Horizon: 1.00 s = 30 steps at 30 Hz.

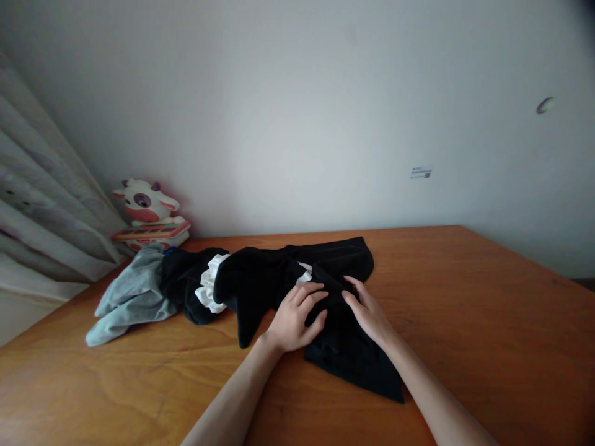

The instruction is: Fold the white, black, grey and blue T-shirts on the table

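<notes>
A black garment point(260, 272) lies rumpled across the middle of the wooden table, with a flared part spreading towards me and a sleeve-like end pointing at the wall. A small white patch of cloth point(305, 272) shows near its centre. My left hand point(297, 316) rests on the garment, palm down, fingers apart and slightly bent. On the garment's right side lies my right hand point(369, 313), with its fingers stretched out and thumb apart. Neither hand visibly grips the cloth, though some fingers of the right hand are hidden.
White ruffled cloth point(212, 285), a bunched black cloth point(186, 279) and grey trouser-like clothing point(134, 297) lie to the left. A cow-shaped toy keyboard point(151, 232) stands in the back left corner by the curtain point(46, 186). The wall point(297, 124) borders the table point(488, 322).
</notes>
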Each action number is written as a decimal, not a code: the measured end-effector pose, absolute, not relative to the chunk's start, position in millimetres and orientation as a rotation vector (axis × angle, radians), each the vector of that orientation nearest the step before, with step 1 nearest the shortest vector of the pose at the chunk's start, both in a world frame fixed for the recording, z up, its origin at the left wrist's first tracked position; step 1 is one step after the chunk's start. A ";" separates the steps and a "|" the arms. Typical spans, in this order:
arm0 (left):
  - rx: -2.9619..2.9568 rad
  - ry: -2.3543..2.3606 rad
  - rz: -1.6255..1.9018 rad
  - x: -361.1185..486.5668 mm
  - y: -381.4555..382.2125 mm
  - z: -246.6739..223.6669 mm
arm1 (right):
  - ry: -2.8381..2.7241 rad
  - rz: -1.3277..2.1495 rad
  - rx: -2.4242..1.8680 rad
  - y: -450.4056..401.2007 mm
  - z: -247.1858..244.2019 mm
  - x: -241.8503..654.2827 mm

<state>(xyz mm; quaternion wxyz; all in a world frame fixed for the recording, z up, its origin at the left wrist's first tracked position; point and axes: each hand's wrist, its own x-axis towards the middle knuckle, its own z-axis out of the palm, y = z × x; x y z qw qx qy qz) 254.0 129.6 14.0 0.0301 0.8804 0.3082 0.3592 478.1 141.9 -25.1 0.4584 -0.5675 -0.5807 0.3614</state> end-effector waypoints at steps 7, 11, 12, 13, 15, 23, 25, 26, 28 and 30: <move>2.327 1.910 1.366 239.6 146.2 9.0 | -1.619 0.837 -1.283 135.6 -18.9 476.1; 2.133 2.215 1.106 214.5 161.8 2.9 | -1.647 0.819 -1.249 132.6 -16.1 474.1; 2.151 2.250 1.029 210.8 163.6 2.7 | -1.658 0.820 -1.247 132.2 -15.9 473.9; 2.186 2.276 0.957 208.9 164.4 3.3 | -1.671 0.823 -1.243 131.9 -15.7 473.8; 2.267 2.299 0.826 209.6 163.9 6.7 | -1.692 0.829 -1.235 131.5 -15.2 473.7; 2.278 2.162 0.511 209.6 155.9 20.2 | -1.617 0.781 -1.248 134.8 -22.8 473.8; 2.316 2.067 0.515 202.3 148.3 21.4 | -1.596 0.761 -1.256 136.7 -26.3 474.6; 2.336 2.002 0.515 198.0 142.7 22.4 | -1.589 0.755 -1.258 137.4 -27.4 475.1; 2.363 1.865 0.510 188.1 127.8 25.2 | -1.582 0.753 -1.258 138.3 -28.1 476.1; 2.360 1.762 0.508 174.7 109.5 27.6 | -1.581 0.753 -1.258 138.1 -27.2 476.7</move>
